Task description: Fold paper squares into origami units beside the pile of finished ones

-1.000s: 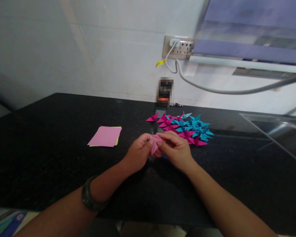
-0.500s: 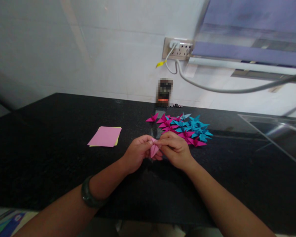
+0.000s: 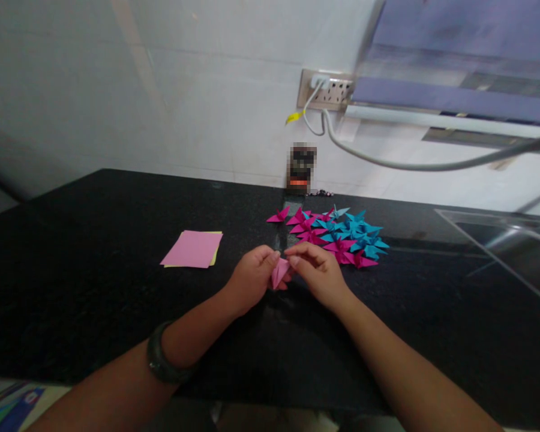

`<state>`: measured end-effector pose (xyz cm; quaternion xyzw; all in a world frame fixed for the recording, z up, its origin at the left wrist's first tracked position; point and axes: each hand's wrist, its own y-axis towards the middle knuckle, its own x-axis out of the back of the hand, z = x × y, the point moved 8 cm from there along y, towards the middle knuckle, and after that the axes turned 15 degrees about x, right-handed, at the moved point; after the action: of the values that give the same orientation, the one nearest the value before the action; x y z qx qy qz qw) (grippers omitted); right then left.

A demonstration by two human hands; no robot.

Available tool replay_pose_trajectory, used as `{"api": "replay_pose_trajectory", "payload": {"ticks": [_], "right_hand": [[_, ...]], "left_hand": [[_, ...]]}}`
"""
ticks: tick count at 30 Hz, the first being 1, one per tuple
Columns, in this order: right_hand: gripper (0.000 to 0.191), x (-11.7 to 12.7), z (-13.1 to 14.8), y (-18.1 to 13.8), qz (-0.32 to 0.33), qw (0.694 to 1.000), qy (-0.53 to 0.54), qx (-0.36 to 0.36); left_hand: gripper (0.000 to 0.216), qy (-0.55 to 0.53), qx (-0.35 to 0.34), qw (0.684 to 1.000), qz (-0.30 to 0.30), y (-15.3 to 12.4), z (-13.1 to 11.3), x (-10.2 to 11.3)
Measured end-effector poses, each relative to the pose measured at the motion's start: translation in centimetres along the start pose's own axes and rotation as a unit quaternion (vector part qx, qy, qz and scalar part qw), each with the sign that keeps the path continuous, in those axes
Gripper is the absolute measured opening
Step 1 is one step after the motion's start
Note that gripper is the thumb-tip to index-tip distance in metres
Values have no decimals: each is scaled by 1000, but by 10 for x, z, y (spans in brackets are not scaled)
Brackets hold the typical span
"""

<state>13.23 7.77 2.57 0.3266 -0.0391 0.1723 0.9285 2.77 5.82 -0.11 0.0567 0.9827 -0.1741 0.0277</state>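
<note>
Black counter (image 3: 94,294): pink paper (image 3: 279,273) above it, between both hands.
Left hand (image 3: 251,277): pinches paper.
Right hand (image 3: 320,271): bent at its edge (gripping? can't tell).
Folding: seems halfway — next crease needs steady pinching.

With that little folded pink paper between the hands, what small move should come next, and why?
Probably pinch and press its upper right edge with the right hand. The left hand already grips the folded pink paper beneath its thumb, and the right fingertips are close by that edge, though whether they touch it is hard to tell.
</note>
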Motion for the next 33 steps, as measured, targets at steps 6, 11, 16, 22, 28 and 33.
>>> {"api": "replay_pose_trajectory", "payload": {"ticks": [6,11,16,22,28,33], "right_hand": [[16,-4,-11,-5,53,991,-106,-61],[16,3,-7,-3,18,991,-122,-43],[16,6,-10,-2,5,994,-98,-56],[26,-1,-21,-6,33,989,32,-137],[27,-15,-31,-15,30,947,219,-232],[23,-12,-33,-16,11,951,208,-230]], "left_hand": [[25,189,-85,974,-91,-5,-14,8],[31,159,-38,986,-42,3,-1,3],[35,192,-43,980,-39,3,0,1],[34,333,-138,928,-93,-8,-18,1],[36,389,-153,908,-41,-10,-16,-7],[35,413,-136,900,-29,-5,-10,-5]]}}
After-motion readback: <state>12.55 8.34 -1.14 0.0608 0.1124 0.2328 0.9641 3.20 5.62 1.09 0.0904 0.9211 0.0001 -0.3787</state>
